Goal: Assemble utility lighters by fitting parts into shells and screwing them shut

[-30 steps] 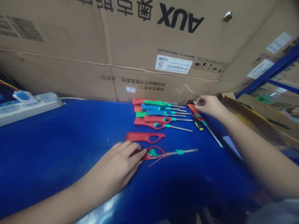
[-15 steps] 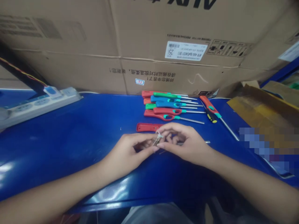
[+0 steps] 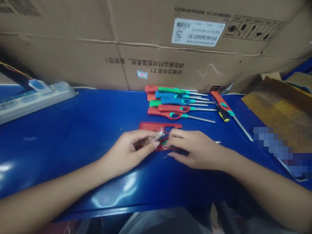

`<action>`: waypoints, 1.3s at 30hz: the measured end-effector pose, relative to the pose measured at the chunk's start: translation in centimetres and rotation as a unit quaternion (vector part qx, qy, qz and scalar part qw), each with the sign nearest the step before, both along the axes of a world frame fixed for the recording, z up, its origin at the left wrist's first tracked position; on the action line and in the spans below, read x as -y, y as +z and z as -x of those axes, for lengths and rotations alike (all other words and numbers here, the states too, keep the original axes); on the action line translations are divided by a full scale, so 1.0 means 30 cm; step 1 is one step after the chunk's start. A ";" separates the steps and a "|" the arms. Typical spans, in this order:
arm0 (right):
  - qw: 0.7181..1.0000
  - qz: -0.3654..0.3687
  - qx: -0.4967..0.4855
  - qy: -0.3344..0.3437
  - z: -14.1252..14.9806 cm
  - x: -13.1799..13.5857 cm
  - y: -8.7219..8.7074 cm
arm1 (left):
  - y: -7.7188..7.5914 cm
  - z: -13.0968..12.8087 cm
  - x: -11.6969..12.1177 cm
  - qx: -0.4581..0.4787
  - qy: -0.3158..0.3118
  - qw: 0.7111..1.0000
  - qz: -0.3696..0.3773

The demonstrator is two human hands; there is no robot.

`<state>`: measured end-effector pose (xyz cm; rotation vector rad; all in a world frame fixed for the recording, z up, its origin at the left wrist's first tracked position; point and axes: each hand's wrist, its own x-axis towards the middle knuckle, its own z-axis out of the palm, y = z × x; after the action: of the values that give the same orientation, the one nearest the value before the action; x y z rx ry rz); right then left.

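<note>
My left hand (image 3: 130, 145) is closed round a small clear lighter fuel tank with a pale valve tip (image 3: 159, 135), tilted up to the right. My right hand (image 3: 192, 146) is just to the right, over an opened red lighter half (image 3: 159, 148) with green and white parts inside. Its thumb and fingers are apart, fingertips close to those parts; a thin wire-like piece (image 3: 166, 156) shows by the thumb. Behind the hands lies another red casing half (image 3: 151, 125). A metal tube end (image 3: 217, 142) sticks out past my right hand, which covers most of it.
Several red, blue and green long-nosed lighters (image 3: 168, 112) lie in a stack at the back. Right of them are an orange-red lighter (image 3: 221, 102) and a black-yellow screwdriver (image 3: 223, 115). A tiny screw (image 3: 121, 128), a power strip (image 3: 36, 97) and a large cardboard box (image 3: 146, 42) surround the work area.
My right hand has come off the fuel tank and moved slightly right, over the opened lighter half. The tank stays in my left hand. The view has shifted, and both casing halves show more.
</note>
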<state>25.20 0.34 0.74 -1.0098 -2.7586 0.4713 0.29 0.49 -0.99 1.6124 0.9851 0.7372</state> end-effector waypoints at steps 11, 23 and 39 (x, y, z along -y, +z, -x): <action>0.996 0.069 -0.051 -0.025 0.009 0.018 0.019 | 0.010 0.005 -0.007 0.003 0.036 0.999 0.021; 0.895 0.374 -0.213 -0.121 0.017 -0.028 -0.010 | 0.060 0.010 -0.037 -0.065 0.028 0.995 0.072; 0.873 0.406 -0.235 -0.132 0.016 -0.030 -0.022 | 0.067 0.018 -0.046 -0.048 -0.001 0.994 0.099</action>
<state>24.71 1.24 0.10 -1.1749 -1.9252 1.6496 -0.26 1.86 1.02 1.4870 1.0900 0.5465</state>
